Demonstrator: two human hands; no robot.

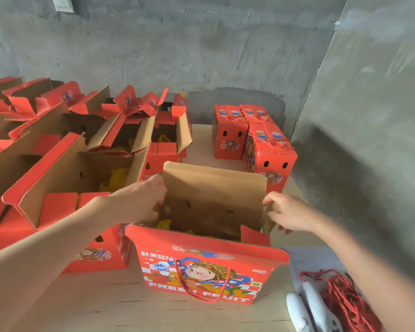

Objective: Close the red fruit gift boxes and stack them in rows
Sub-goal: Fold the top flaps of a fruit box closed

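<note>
The left forearm reaches in closest, and its left hand curls its fingers over the left side flap of the open red cardboard gift box, printed with a cartoon figure and "FRESH FRUIT". This gift box stands on the bench between the two hands. Its tall brown far flap is upright, a red cord handle hangs down its front, and yellow net-wrapped fruit shows inside. The right hand pinches the right side flap between thumb and fingers. Nearer the camera than the right hand lie a pale sheet of paper, a white-and-grey object that I cannot identify, and a loose bundle of red cords.

The job looks to be at an early stage. Left of the left hand and beyond it, a crowd of open red boxes waits with flaps raised. Beyond the right hand, only a small group of closed red boxes, at least three, sits tight together. The box in hand seems to be at the side-flap step, so most of the closing and stacking is still to do.

The pale wooden bench shows board seams. Rough grey concrete walls meet in a corner past the right hand.
</note>
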